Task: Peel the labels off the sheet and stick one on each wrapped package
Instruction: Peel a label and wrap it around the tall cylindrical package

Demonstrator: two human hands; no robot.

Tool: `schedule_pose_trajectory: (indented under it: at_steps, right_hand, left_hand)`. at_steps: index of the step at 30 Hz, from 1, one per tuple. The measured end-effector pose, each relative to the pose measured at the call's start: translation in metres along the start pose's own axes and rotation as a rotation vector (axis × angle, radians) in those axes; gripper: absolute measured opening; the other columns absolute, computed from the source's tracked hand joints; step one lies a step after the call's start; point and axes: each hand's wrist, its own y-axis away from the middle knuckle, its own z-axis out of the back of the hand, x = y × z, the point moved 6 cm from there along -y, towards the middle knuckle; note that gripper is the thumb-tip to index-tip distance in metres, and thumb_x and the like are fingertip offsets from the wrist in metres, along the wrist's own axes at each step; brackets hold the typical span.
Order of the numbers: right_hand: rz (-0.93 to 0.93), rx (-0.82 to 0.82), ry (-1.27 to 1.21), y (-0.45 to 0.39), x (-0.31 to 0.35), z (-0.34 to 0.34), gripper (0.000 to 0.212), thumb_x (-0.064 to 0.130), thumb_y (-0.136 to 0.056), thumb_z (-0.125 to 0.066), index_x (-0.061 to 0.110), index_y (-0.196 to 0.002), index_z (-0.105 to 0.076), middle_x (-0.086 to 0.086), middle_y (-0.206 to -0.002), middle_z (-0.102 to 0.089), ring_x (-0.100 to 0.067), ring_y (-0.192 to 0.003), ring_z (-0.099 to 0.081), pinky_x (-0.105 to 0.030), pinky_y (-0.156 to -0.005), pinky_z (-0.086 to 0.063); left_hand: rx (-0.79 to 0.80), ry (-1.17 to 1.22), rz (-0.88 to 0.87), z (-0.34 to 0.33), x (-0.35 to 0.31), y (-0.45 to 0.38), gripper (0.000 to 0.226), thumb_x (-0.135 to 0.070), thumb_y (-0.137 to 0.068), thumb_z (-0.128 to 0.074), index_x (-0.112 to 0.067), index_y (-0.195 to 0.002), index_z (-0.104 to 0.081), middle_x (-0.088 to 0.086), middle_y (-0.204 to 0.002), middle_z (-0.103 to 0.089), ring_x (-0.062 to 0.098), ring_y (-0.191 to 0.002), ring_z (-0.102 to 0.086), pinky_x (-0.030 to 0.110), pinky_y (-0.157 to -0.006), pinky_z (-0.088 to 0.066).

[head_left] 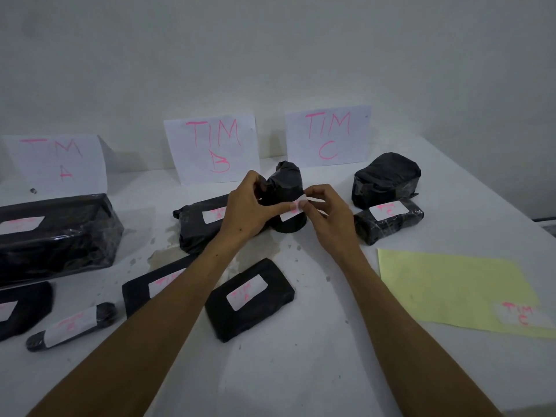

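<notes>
1. A white table (301,371) carried everything; its far edge met a pale wall, and three white paper signs stood along that edge, lettered in pink: the "TIM A" sign (57,159) toward the far left, the "TIM B" sign (212,147) at the middle, the "TIM C" sign (328,135) right of it.
2. A large black wrapped box (57,236) lay at the left edge, a white label on its top.
3. A yellow backing sheet (451,287) lay flat near the right edge; one white label (519,316) marked "TIM C" sat at its near right corner.
4. A round black package (285,188) stood upright at the middle of the table, just in front of the "TIM B" sign; the left hand (249,206) gripped its left side, fingers curled round the wrap, thumb stretched across its front onto a white label strip (293,210); the right hand (326,212) pinched the right end of that strip between thumb and forefinger, the strip lying across the package's front.
5. A bulky unlabelled black bundle (386,179) sat toward the far right, a labelled "TIM C" block (389,221) touching its near side.
6. A labelled flat package (249,299) lay nearer the front edge, between the forearms; another labelled package (198,224) lay partly behind the left hand; a third (144,288) was half hidden under the left forearm.
7. A slim labelled roll (72,326) and a dark wrapped parcel (21,308) lay at the near left.
</notes>
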Motion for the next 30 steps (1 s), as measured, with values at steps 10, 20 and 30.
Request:
schedule_pose_trajectory:
  at_steps: [10, 20, 30]
  right_hand:
    - [0.195, -0.142, 0.320, 0.007, 0.007, -0.001, 0.014, 0.021, -0.093, -0.067, 0.017, -0.103, -0.060, 0.007, -0.105, -0.061, -0.006, -0.099, -0.058, -0.025, -0.084, -0.051]
    - [0.154, -0.183, 0.524, 0.024, 0.005, -0.007, 0.017, 0.022, -0.088, -0.070, 0.017, -0.104, -0.070, 0.003, -0.109, -0.061, -0.016, -0.097, -0.059, -0.040, -0.082, -0.052]
    - [0.125, -0.143, 0.621, 0.027, 0.005, -0.011, 0.024, 0.020, -0.091, -0.065, 0.010, -0.111, -0.074, -0.001, -0.114, -0.065, -0.018, -0.101, -0.059, -0.035, -0.087, -0.050]
  left_hand:
    - [0.184, -0.048, -0.162, 0.000, -0.011, -0.013, 0.098, -0.049, -0.066, -0.088, -0.048, -0.145, -0.030, -0.013, -0.122, -0.059, 0.008, -0.103, -0.057, 0.013, -0.084, -0.046]
    - [0.287, -0.121, -0.287, -0.012, -0.012, -0.013, 0.090, -0.041, -0.066, -0.090, -0.041, -0.140, -0.039, -0.019, -0.136, -0.052, 0.006, -0.119, -0.052, 0.021, -0.100, -0.045]
    - [0.438, -0.107, -0.190, 0.003, -0.007, -0.026, 0.083, -0.030, -0.074, -0.086, -0.051, -0.141, -0.041, -0.017, -0.138, -0.054, 0.011, -0.119, -0.055, 0.034, -0.098, -0.052]
